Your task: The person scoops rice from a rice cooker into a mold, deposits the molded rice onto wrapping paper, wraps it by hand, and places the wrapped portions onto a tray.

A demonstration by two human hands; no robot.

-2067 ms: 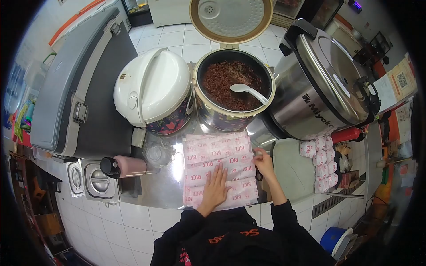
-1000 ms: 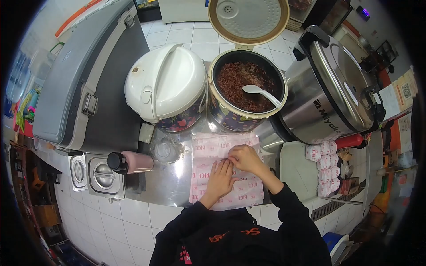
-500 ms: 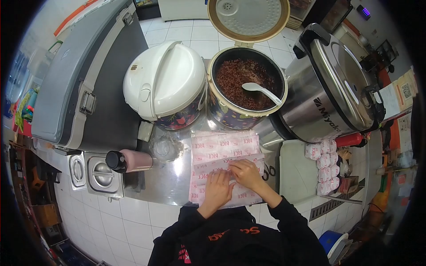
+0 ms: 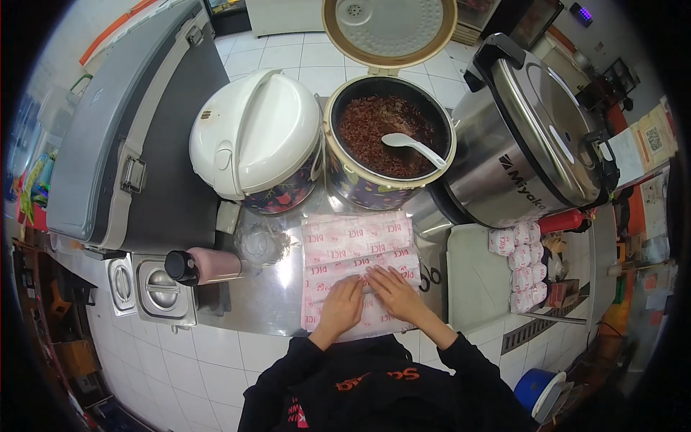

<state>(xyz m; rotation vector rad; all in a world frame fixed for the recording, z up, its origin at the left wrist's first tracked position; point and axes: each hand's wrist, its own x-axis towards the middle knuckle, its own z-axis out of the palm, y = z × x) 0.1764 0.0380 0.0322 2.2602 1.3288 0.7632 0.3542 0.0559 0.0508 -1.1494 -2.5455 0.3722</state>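
Observation:
Sheets of white paper (image 4: pixel 357 230) with pink RICE print lie stacked on the steel table. My left hand (image 4: pixel 342 305) rests flat on the lower half of the top sheet, fingers pointing away from me. Beside it, my right hand (image 4: pixel 396 294) lies on the same sheet with its fingers stretched out. The two hands' fingertips are close together, and a fold or edge of the paper runs just beyond them. Behind the paper, an open rice cooker (image 4: pixel 392 185) holds dark red rice (image 4: pixel 367 129), with a white spoon (image 4: pixel 414 148) resting in it.
Left are a grey cooler (image 4: pixel 169 180), a closed white cooker (image 4: pixel 281 137), a pink bottle (image 4: pixel 216 266) and a plastic-wrapped item (image 4: pixel 260 243). Scissors (image 4: pixel 430 278) lie right of the paper. Further right are a tray (image 4: pixel 475 281), wrapped packets (image 4: pixel 529 273) and a steel Miyako cooker (image 4: pixel 497 158).
My right hand has gone from pinched fingers on the paper to lying flat. The raised part of the top sheet now lies lower. The whole view has shifted slightly.

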